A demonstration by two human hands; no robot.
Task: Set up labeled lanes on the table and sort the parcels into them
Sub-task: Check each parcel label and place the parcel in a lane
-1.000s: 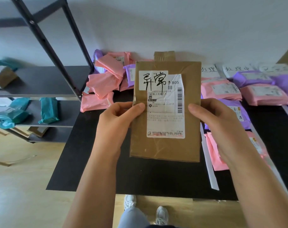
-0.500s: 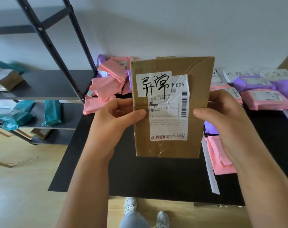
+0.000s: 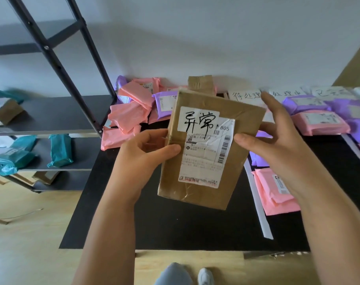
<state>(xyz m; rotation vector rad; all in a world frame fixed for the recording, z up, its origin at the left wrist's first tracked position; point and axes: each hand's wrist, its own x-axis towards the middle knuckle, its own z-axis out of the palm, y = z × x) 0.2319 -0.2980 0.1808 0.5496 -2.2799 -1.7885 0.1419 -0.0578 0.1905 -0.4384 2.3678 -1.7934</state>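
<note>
I hold a flat brown cardboard parcel point(image 3: 195, 194) tilted above the black table point(image 3: 175, 229). It carries a shipping label and a white handwritten sticker. My left hand point(image 3: 142, 153) grips its left edge, thumb on the front. My right hand point(image 3: 277, 140) is spread at the parcel's right side, fingers straight, with only the thumb touching the label. White handwritten lane labels point(image 3: 244, 96) lie along the table's back edge. A white strip point(image 3: 259, 206) divides lanes, with pink parcels point(image 3: 273, 194) to its right.
A pile of pink and purple parcels point(image 3: 131, 114) and a second brown parcel point(image 3: 199, 83) sit at the back left by the wall. More pink and purple parcels point(image 3: 322, 122) fill the right lanes. A black shelf rack point(image 3: 51, 116) with teal parcels point(image 3: 60, 150) stands to the left.
The brown parcel has tilted clockwise and dropped a little. My right hand has let go of its right edge and opened; the left hand keeps its grip.
</note>
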